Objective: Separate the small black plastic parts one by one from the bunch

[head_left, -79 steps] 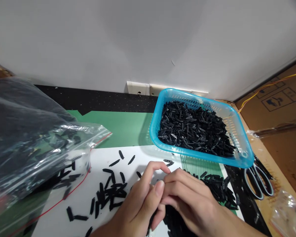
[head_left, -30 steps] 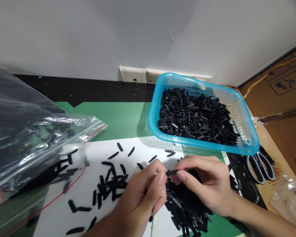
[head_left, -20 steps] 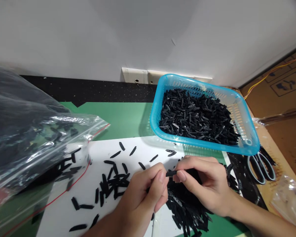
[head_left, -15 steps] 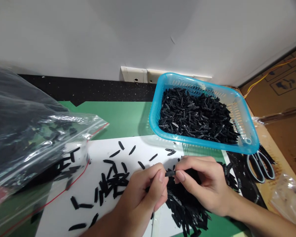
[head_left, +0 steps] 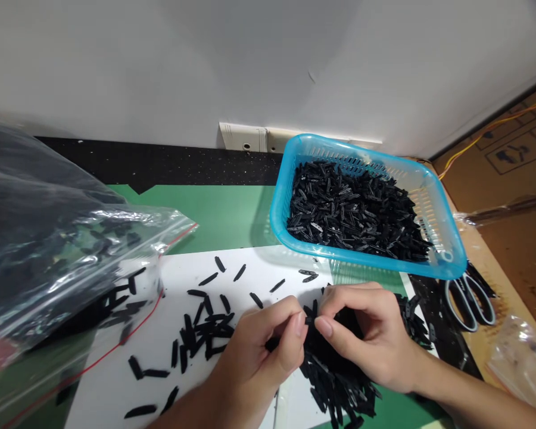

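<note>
Above a pile of small black plastic strips (head_left: 339,387), my left hand (head_left: 270,348) pinches one small dark strip (head_left: 309,320) between thumb and forefinger. Only a short bit of it shows between the two hands. The thumb and forefinger of my right hand (head_left: 368,336) close at its other end, and the fingertips hide most of it. More loose strips (head_left: 208,330) lie scattered on the white paper (head_left: 161,396) left of my hands. Under my left hand, a pale flat item (head_left: 281,408) shows in part.
A blue plastic basket (head_left: 366,262) full of black strips stands behind my hands. At left, a clear zip bag (head_left: 93,262) with a red seal line overlaps the paper. Scissors (head_left: 469,304), a small clear bag (head_left: 520,357) and a cardboard box (head_left: 509,179) are at right.
My hands have drawn slightly closer, and less of the strip shows between the fingertips. My left hand has shifted a little to the right. The surroundings look the same.
</note>
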{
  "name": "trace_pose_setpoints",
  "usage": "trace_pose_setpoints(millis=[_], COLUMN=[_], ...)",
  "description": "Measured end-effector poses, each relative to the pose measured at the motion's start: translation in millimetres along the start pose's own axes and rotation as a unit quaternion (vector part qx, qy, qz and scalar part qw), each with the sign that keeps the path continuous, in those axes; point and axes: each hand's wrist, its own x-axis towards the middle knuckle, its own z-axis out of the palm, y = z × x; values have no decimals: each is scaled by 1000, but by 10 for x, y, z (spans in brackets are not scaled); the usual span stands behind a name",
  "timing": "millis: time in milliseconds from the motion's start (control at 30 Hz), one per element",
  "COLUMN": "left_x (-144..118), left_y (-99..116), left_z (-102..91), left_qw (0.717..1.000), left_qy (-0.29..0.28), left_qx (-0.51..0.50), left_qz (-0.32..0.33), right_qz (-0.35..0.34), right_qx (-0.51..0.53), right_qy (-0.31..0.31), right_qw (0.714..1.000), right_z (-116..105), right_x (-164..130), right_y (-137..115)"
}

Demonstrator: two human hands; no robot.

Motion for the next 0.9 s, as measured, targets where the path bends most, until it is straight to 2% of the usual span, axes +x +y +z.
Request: trace_pose_setpoints(millis=[67,100,167,200,267,333,367,433,533,633,700,767,900], left_x=[-10,-15,-22,-24,-25,-26,-27,-33,-51,-73,-83,-89,-105], left_y=[12,27,74,104,166,215,229,239,221,196,185,178,168], left_z=[0,-1,0,2,12,25,33,47,62,69,69,67,75], left_qw=[1000,1000,999,999,997,996,995,994,993,991,991,991,993], left_qy=[-4,0,14,21,33,43,48,52,52,57,52,43,54], left_qx=[-14,-17,-14,-13,-17,-29,-35,-45,-49,-51,-60,-72,-45], left_qz=[-13,-17,-29,-40,-64,-76,-81,-87,-97,-106,-108,-107,-95], right_qz=[-44,-87,-186,-229,-215,-167,-158,-185,-263,-286,-273,-243,-140], right_qx=[-26,-46,-123,-175,-313,-367,-373,-368,-354,-307,-277,-248,-160], right_qy=[26,48,110,148,207,226,219,175,69,-45,-88,-97,-120], right_qw=[998,994,968,946,902,887,888,894,895,907,917,933,970], right_z=[-28,-64,-178,-249,-384,-467,-479,-441,-286,-109,-17,42,90], right_x=[1,11,54,84,145,181,182,148,52,-14,-24,-19,-15], right_y=[-13,-29,-78,-107,-155,-171,-165,-137,-92,-82,-92,-104,-120])
